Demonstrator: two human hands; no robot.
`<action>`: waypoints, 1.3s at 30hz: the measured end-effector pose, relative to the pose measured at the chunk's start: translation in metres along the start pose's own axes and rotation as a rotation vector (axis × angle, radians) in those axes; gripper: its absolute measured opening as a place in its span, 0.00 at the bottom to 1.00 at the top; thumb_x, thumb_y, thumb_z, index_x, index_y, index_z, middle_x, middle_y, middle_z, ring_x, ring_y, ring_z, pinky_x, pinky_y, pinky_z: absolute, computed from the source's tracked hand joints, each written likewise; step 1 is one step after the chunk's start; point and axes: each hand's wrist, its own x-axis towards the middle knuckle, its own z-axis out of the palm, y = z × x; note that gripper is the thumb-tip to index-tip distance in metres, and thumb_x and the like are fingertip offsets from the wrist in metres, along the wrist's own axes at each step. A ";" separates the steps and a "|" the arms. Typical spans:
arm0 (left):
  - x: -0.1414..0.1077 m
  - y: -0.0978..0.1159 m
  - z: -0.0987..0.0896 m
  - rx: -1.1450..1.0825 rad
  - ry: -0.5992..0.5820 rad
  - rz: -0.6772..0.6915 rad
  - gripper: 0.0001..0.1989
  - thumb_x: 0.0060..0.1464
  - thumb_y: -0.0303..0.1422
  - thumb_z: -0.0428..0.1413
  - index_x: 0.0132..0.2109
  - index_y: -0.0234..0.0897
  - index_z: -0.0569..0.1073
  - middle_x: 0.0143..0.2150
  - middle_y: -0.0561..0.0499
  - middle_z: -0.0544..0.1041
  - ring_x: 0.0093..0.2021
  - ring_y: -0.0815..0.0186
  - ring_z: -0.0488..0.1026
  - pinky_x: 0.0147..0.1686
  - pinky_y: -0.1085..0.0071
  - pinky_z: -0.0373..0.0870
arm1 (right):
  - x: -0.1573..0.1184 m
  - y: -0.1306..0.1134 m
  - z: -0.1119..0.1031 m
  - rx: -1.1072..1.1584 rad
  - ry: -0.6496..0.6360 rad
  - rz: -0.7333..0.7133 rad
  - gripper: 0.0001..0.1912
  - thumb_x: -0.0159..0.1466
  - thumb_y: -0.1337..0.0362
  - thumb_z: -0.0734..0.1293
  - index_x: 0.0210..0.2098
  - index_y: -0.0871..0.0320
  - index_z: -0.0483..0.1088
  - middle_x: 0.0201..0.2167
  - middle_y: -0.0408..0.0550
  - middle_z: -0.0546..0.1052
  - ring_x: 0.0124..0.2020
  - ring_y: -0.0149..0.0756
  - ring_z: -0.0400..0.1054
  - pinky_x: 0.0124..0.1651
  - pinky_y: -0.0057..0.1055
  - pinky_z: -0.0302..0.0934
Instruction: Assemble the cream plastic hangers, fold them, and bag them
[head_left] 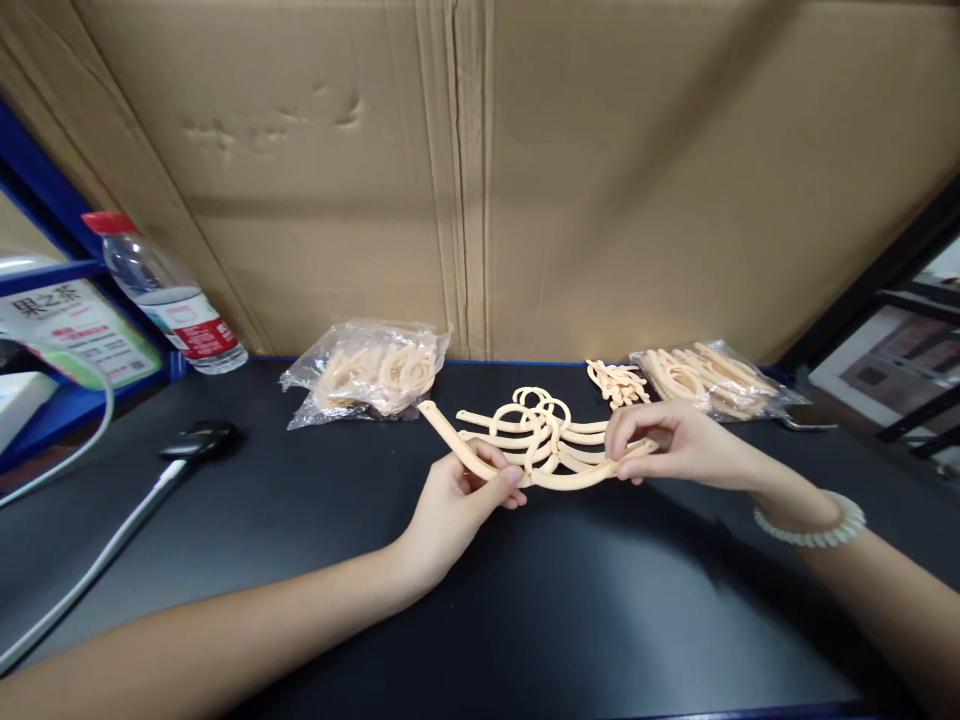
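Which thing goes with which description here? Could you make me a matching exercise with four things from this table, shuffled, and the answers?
Things
1. Bottle
2. Bracelet
3. Small loose pieces
4. Long curved pieces

Descriptions
A. Around the right wrist
B. Between the fingers of the left hand and right hand
C. Red-capped, at the far left
D. Heaped just left of a clear bag

Right pairs: 1-C; 2-A; 3-D; 4-B
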 end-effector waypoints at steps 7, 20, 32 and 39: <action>0.000 -0.001 -0.004 0.123 0.159 0.118 0.10 0.52 0.34 0.62 0.34 0.36 0.68 0.31 0.56 0.70 0.31 0.71 0.70 0.33 0.75 0.68 | -0.004 -0.004 -0.004 -0.553 -0.179 -0.092 0.02 0.58 0.69 0.69 0.32 0.58 0.75 0.30 0.45 0.76 0.34 0.34 0.69 0.38 0.30 0.62; -0.014 0.006 -0.006 0.956 0.018 0.692 0.09 0.55 0.21 0.52 0.39 0.41 0.68 0.39 0.51 0.74 0.44 0.61 0.69 0.49 0.60 0.61 | -0.007 -0.002 -0.003 -0.731 -0.142 -0.021 0.11 0.51 0.78 0.62 0.27 0.57 0.71 0.30 0.45 0.74 0.35 0.35 0.67 0.39 0.30 0.61; -0.016 0.001 -0.003 1.193 -0.230 0.607 0.09 0.57 0.24 0.52 0.43 0.40 0.71 0.44 0.51 0.77 0.48 0.59 0.69 0.54 0.57 0.55 | -0.011 0.008 0.013 -0.904 0.151 0.042 0.33 0.64 0.53 0.62 0.64 0.64 0.56 0.60 0.65 0.66 0.61 0.54 0.60 0.60 0.50 0.58; -0.008 -0.002 -0.010 1.318 -0.183 0.713 0.11 0.59 0.21 0.49 0.41 0.39 0.73 0.42 0.52 0.79 0.46 0.61 0.71 0.52 0.57 0.58 | -0.009 0.029 0.053 -0.984 0.138 0.161 0.51 0.62 0.35 0.55 0.68 0.71 0.47 0.68 0.68 0.49 0.70 0.58 0.40 0.67 0.54 0.45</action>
